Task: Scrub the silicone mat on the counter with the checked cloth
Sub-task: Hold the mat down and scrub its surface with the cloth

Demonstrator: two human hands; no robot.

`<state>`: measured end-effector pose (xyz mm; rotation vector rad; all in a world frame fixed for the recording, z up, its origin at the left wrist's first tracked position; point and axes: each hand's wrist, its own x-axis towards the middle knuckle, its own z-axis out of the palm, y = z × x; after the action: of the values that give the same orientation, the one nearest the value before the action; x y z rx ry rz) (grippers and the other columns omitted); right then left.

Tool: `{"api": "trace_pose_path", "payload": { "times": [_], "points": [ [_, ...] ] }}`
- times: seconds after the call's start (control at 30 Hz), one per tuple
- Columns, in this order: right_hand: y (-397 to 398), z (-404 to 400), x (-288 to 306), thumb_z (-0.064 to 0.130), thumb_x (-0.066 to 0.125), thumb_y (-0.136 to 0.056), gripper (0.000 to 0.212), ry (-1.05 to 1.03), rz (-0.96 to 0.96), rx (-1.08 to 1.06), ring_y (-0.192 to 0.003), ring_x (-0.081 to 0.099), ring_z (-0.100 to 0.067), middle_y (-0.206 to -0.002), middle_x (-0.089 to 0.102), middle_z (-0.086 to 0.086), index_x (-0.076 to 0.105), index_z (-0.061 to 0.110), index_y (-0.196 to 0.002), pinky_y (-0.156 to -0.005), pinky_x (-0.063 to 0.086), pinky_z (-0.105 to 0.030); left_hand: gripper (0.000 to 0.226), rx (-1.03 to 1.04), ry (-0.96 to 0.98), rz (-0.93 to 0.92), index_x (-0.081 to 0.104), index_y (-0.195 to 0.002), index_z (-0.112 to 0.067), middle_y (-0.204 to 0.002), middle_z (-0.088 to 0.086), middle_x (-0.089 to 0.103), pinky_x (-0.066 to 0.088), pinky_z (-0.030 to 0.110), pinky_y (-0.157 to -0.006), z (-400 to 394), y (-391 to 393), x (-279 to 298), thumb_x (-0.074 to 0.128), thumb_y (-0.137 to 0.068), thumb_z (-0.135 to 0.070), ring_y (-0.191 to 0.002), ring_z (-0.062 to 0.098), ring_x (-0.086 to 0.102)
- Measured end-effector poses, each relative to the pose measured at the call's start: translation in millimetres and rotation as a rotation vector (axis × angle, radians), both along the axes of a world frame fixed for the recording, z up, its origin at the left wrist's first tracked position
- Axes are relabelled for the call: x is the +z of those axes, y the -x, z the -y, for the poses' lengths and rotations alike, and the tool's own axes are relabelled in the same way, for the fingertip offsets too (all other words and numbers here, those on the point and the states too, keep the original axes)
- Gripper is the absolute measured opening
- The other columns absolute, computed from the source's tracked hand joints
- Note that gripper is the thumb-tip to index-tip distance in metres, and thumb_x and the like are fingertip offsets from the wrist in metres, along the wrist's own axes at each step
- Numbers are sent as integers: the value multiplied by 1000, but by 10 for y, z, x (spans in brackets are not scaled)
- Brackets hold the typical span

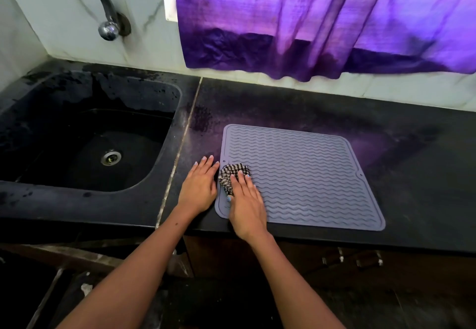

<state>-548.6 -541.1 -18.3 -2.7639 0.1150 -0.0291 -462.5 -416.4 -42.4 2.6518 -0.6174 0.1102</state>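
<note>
my right hand presses the checked cloth flat, fingers together, at the silicone mat's 9 o'clock edge. left hand flat on the counter, fingers together, just beside. risk: unpinned mat slides toward 3 o'clock, cloth bunches.

This is a home kitchen. A dark stone counter runs along a pale marble-look tiled wall, with a black sink sunk into it at nine o'clock and a drain at its bottom. A curved metal tap comes out of the wall at eleven o'clock. A purple curtain (creased, domestic-looking) hangs at one o'clock. Cabinet handles show below the counter's front edge at five o'clock.
</note>
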Motion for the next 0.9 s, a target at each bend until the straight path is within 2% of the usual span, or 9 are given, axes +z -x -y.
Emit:
{"api": "trace_pose_path", "payload": {
  "times": [0.17, 0.27, 0.33, 0.4, 0.47, 0.57, 0.63, 0.73, 0.9],
  "points": [
    [-53, 40, 41, 17, 36, -100, 48, -204, 13, -47, -146, 13, -10, -157, 19, 6, 29, 24, -146, -117, 13, -29, 64, -8, -19, -16, 34, -142, -11, -152, 8, 26, 4, 30, -117, -4, 3, 17, 21, -81, -25, -143, 20, 19],
    [-156, 107, 159, 11, 41, -98, 42, -692, 41, -272, -132, 41, -16, -145, 44, -2, 45, 21, -138, -108, 34, -27, 63, -12, 28, -39, 37, -140, -10, -151, 8, 29, 7, 31, -117, -15, -4, 49, 23, -81, -24, -142, 21, 22],
    [-193, 120, 258, 10, 40, -99, 40, -915, 86, -375, -122, 48, -13, -140, 49, -2, 46, 19, -137, -101, 36, -23, 54, -5, 83, -60, 41, -138, -10, -150, 9, 32, 8, 31, -117, -21, -10, 67, 29, -86, -19, -141, 22, 25],
    [-159, 42, 349, 9, 40, -98, 41, -770, 112, -341, -124, 47, -14, -140, 49, -2, 44, 17, -138, -103, 34, -24, 48, 9, 165, -118, 44, -136, -8, -149, 8, 33, 8, 30, -117, -30, -35, 97, 37, -89, -8, -141, 22, 25],
    [-93, -109, 333, 6, 40, -97, 44, -547, 171, -222, -136, 38, -18, -146, 43, -3, 41, 14, -141, -112, 27, -26, 50, 30, 250, -206, 47, -134, -6, -147, 9, 35, 8, 29, -116, -48, -65, 143, 34, -86, -8, -140, 21, 26],
    [35, -333, 105, 6, 38, -97, 52, -257, 138, -57, -146, 13, -16, -156, 21, -2, 26, 14, -147, -120, 4, -27, 47, 66, 415, -296, 53, -128, -2, -140, 13, 45, 11, 26, -115, -87, -102, 204, 33, -85, -2, -138, 23, 32],
    [103, -390, -31, 7, 38, -96, 59, -65, 110, 4, -147, 1, -16, -159, 9, -4, 14, 13, -150, -116, -9, -27, 47, 115, 516, -326, 58, -123, -3, -135, 12, 51, 18, 24, -113, -115, -125, 212, 35, -85, 10, -134, 21, 38],
    [110, -377, -38, 9, 39, -95, 64, 10, 82, 38, -147, -5, -16, -159, 2, -6, 7, 12, -151, -112, -13, -26, 47, 218, 677, -376, 60, -121, -8, -131, 8, 56, 29, 22, -109, -144, -130, 210, 35, -85, 10, -128, 17, 46],
    [77, -352, 36, 5, 40, -93, 67, 55, 3, 69, -147, -3, -15, -159, 1, -6, 5, 12, -151, -114, -10, -26, 42, 324, 851, -466, 58, -122, -6, -130, 8, 57, 32, 17, -100, -118, -3, 322, 36, -89, 8, -117, 8, 48]
  ]
}}
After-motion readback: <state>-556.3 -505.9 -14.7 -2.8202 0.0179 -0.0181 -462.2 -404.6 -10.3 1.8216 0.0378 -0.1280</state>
